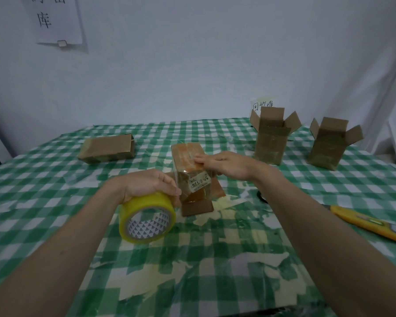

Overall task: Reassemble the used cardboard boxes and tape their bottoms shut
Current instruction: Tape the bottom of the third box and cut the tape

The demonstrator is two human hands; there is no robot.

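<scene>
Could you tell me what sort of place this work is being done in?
Probably a small packing or storeroom corner: a table with a green checked cloth against a plain wall, reassembled cardboard boxes standing on it, handwritten paper signs on the wall, and a yellow utility knife nearby.

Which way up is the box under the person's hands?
Upside down. The box stands on its splayed top flaps, taped bottom uppermost; the right hand presses it, the left hand holds the tape roll.
</scene>
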